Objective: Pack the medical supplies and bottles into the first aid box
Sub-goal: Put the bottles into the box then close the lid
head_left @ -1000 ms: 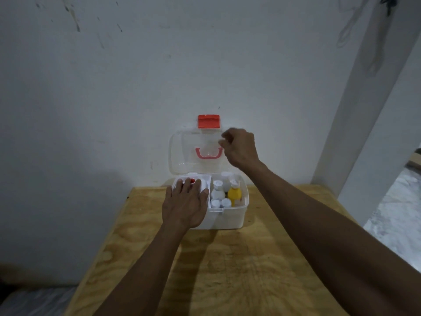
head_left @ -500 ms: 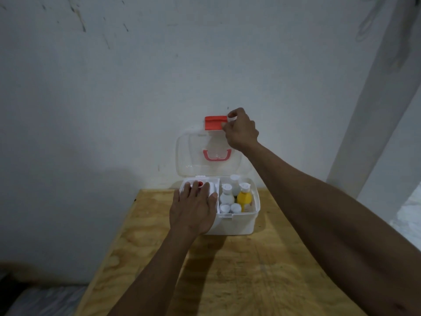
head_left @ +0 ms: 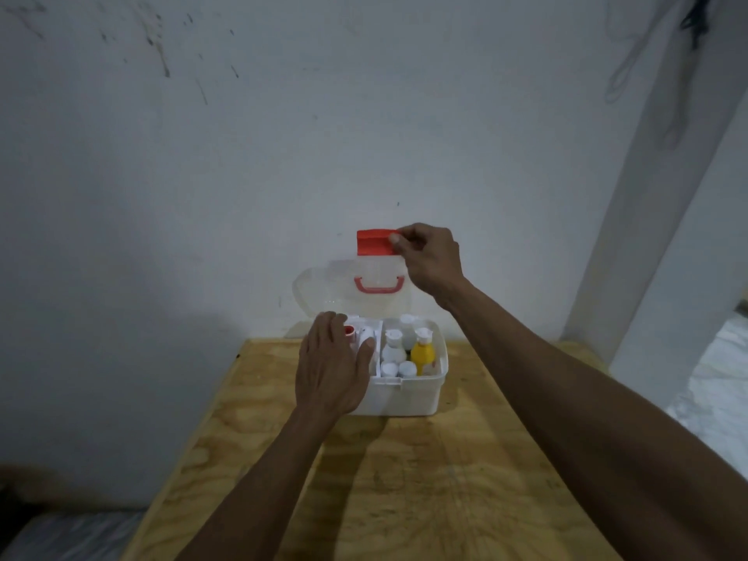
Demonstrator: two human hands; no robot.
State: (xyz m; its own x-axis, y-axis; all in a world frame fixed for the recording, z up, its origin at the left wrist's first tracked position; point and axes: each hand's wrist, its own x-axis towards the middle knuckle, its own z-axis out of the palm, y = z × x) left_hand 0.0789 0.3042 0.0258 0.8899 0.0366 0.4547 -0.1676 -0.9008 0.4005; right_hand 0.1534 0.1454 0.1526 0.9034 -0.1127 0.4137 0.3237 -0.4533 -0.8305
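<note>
At the far edge of the worktop [head_left: 404, 479] sits the first aid box [head_left: 404, 392], bottles [head_left: 394, 348] upright inside, clear lid [head_left: 324, 289] raised. The right hand [head_left: 431, 257] pinches the lid's red latch [head_left: 374, 241]; the left hand [head_left: 330, 364] lies flat, fingers spread, over the box's left half. Closing now could trap those fingers or jam on tall caps.

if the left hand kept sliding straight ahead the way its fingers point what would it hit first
Probably the red-capped item just past the left hand's fingertips, then the upright clear lid behind it; depth here is hard to judge.
</note>
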